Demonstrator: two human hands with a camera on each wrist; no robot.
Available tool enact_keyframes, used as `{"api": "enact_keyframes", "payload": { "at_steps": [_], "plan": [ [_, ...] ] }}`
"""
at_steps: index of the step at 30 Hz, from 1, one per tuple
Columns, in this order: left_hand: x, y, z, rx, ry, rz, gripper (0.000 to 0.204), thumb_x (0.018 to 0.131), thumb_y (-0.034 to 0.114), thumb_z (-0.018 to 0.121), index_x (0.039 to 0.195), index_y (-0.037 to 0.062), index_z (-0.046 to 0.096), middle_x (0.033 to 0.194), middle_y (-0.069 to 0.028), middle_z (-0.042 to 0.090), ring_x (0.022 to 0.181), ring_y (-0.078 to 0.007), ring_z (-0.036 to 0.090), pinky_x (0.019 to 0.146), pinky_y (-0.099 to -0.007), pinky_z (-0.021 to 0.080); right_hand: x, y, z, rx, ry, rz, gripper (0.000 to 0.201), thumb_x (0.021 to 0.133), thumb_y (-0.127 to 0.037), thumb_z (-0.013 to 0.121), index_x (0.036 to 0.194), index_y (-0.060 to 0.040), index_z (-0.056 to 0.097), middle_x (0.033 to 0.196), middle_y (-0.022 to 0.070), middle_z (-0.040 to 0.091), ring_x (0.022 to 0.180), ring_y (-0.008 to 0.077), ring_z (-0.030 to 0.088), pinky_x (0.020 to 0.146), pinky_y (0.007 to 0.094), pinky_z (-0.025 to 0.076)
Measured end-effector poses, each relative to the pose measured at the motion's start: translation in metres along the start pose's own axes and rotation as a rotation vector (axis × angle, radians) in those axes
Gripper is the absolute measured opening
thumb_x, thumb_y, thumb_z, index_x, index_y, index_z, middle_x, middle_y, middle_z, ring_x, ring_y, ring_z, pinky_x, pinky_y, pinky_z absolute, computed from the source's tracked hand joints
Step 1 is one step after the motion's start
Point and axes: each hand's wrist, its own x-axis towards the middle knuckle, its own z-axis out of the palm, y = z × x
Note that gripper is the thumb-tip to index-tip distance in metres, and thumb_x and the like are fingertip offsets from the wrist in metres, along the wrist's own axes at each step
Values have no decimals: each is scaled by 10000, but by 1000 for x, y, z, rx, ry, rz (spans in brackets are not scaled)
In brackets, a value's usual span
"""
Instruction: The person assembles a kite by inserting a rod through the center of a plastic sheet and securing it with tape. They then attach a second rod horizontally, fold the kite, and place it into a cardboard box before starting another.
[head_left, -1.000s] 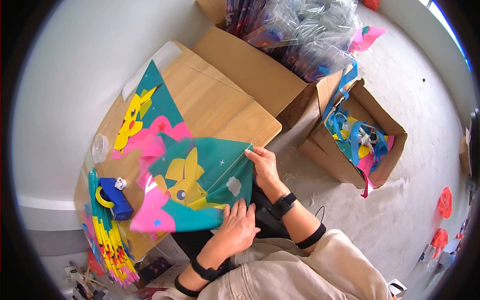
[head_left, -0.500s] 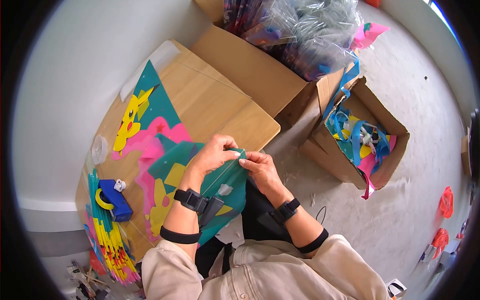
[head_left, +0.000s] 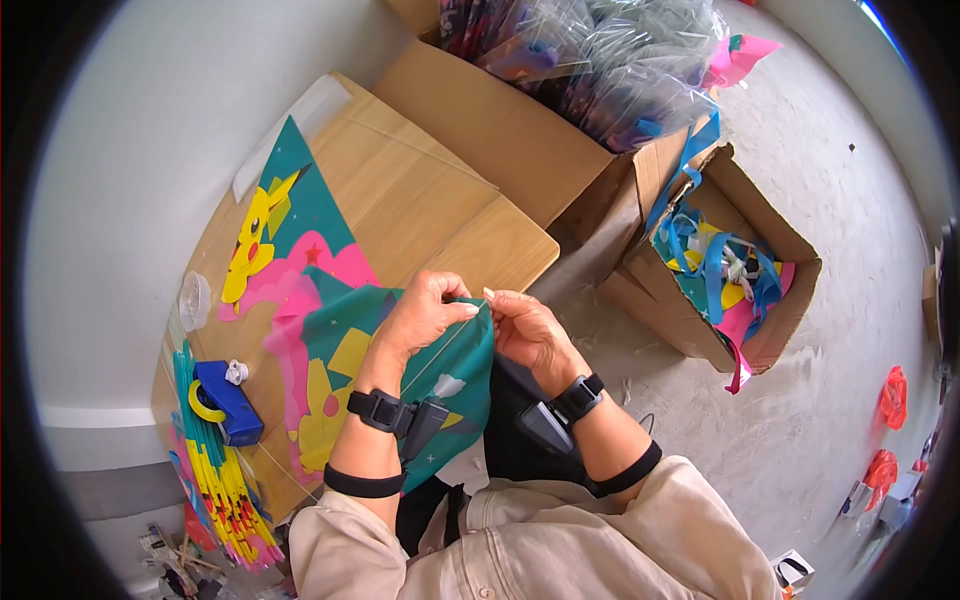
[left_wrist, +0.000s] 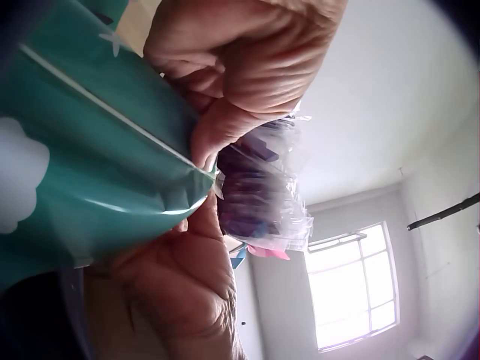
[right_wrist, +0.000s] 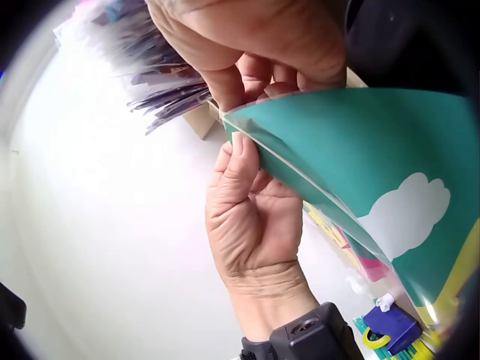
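Beyond the grip, away from the person, a wooden table (head_left: 440,210) carries a flat triangular print (head_left: 320,215) in teal and pink with a yellow figure; farther out lies a large carton (head_left: 490,120), with clear-wrapped packages (head_left: 640,75) massed beside it. To the right of the grip, well apart, a smaller carton (head_left: 795,225) contains blue ribbons (head_left: 713,275) and coloured scraps. To its left, a blue dispenser (head_left: 238,415) adjoins a bundle of slender teal and yellow pieces (head_left: 215,455). The left forearm, with its strapped black device (head_left: 425,425), crosses in front of the teal sheet (head_left: 462,345) and conceals part of it from the head view. The left wrist view alone shows a barred window (left_wrist: 352,289) beyond the grip; the right wrist view shows more plainly the pale line running along the sheet's edge to its corner. The teal sheet hangs between the two hands and the table, its near part over the person's lap. The left hand (head_left: 420,315) pinches it between thumb and fingers just beside the corner; the right hand (head_left: 533,335) pinches the corner's tip, the two sets of fingertips nearly meeting.
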Motion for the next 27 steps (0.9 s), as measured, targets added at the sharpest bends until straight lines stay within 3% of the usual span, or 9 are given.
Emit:
{"api": "enact_keyframes", "payload": {
  "at_steps": [5, 13, 17, 22, 27],
  "plan": [
    [-1, -1, 4, 55, 59, 28, 114, 713, 5, 687, 701, -27, 579, 615, -11, 540, 612, -65, 476, 544, -254, 408, -8, -2, 5, -134, 38, -82, 167, 860, -134, 658, 727, -42, 615, 664, 7, 589, 580, 99, 534, 547, 238, 440],
    [1, -8, 6, 71, 103, 47, 126, 708, 3, 683, 688, -30, 563, 585, -19, 501, 587, -63, 444, 517, -264, 382, -10, 6, 15, -669, 189, -555, 208, 830, -150, 696, 704, 9, 655, 589, -16, 559, 532, 53, 460, 482, 211, 355],
    [3, -13, 4, 62, 79, 42, 85, 733, -13, 675, 710, -7, 593, 619, 42, 508, 599, -39, 443, 522, -225, 367, -7, 4, 11, -889, 212, -636, 215, 826, -143, 688, 712, 35, 646, 574, -2, 550, 543, 53, 457, 484, 230, 353],
    [6, -19, 4, 6, 57, 29, 72, 736, -23, 661, 710, 0, 599, 620, 55, 492, 594, -29, 426, 514, -214, 346, -10, 6, 15, -1176, 262, -792, 179, 810, -126, 669, 762, 38, 616, 583, 112, 565, 529, 130, 495, 522, 289, 416],
    [8, -25, 4, -5, 45, 37, 65, 742, -26, 651, 709, 1, 601, 620, 60, 482, 594, -28, 418, 510, -211, 337, -12, 1, 18, -1266, 213, -743, 158, 817, -116, 642, 785, 29, 591, 640, 146, 594, 566, 197, 550, 550, 322, 443]
  ]
}}
